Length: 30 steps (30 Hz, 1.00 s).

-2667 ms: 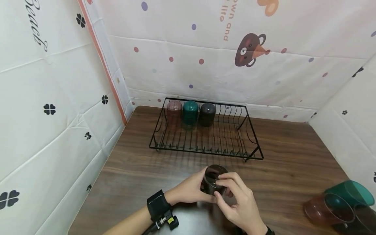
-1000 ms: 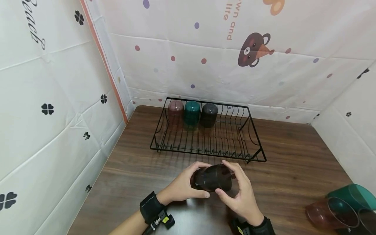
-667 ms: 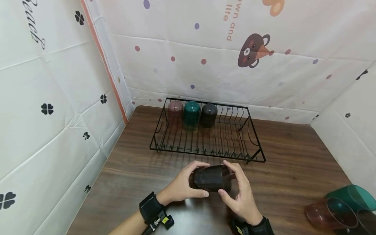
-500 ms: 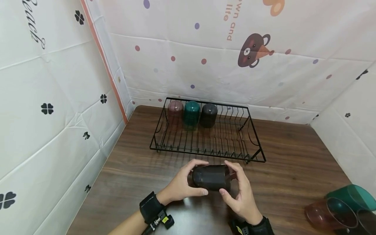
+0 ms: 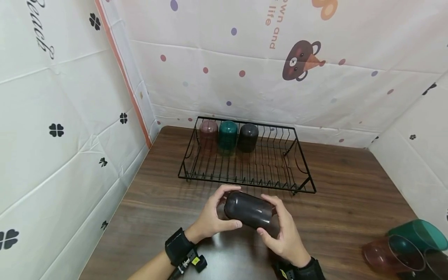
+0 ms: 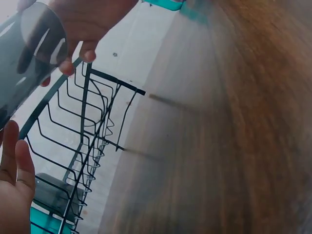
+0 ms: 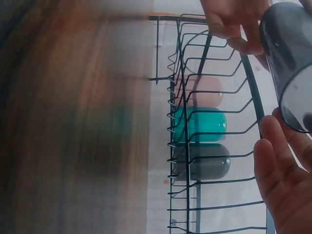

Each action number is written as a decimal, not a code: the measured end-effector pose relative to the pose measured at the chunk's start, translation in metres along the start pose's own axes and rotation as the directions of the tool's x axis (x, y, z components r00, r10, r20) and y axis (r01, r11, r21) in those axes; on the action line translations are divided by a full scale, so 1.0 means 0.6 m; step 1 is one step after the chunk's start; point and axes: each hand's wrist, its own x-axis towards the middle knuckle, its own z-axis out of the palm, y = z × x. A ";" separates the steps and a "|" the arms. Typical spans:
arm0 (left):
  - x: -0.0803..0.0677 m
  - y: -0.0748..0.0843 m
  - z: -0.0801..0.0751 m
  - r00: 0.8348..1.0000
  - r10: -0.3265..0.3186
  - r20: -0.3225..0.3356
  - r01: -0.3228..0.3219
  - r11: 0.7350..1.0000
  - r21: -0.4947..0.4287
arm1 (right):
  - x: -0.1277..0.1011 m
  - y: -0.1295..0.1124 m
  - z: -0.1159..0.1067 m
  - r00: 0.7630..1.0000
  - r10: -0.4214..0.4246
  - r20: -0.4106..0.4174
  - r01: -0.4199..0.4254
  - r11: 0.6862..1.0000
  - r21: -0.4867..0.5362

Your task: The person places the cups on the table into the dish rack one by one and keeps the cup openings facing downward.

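Observation:
A dark grey translucent cup (image 5: 247, 210) is held on its side above the table, in front of the rack. Its rounded base points left and slightly up, and its mouth faces right. My left hand (image 5: 210, 218) holds the base end, thumb below and fingers beyond. Around the rim end, my right hand (image 5: 285, 233) grips with its thumb and fingers. In the right wrist view the cup (image 7: 287, 58) shows its open mouth near the right hand's fingers (image 7: 273, 161). The left wrist view shows the cup (image 6: 29, 53) between both hands.
A black wire dish rack (image 5: 273, 186) stands at the back, holding upside-down pink (image 5: 209, 132), teal (image 5: 228, 134) and dark grey (image 5: 248, 137) cups along its left rear. At the table's right lie a teal cup (image 5: 416, 229), a pink cup (image 5: 381, 252) and a dark cup (image 5: 437, 262).
The cup was upright with its mouth up and has been turned onto its side. In the last half second its base end has tilted up, and the left hand has shifted slightly left.

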 end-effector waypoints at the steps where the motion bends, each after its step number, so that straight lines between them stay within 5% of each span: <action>1: 0.000 0.001 -0.001 1.000 0.001 -0.001 -0.001 1.000 -0.005 | 0.000 0.000 0.000 1.000 0.000 0.008 0.000 1.000 0.001; 17: 0.002 0.006 -0.005 0.996 0.084 0.009 -0.084 0.995 -0.052 | -0.006 -0.006 0.018 0.975 0.147 0.169 -0.135 0.988 -0.081; 30: 0.002 0.009 0.008 0.995 0.074 0.071 -0.071 0.997 -0.038 | -0.006 -0.013 0.027 0.957 0.188 0.223 -0.171 0.981 -0.092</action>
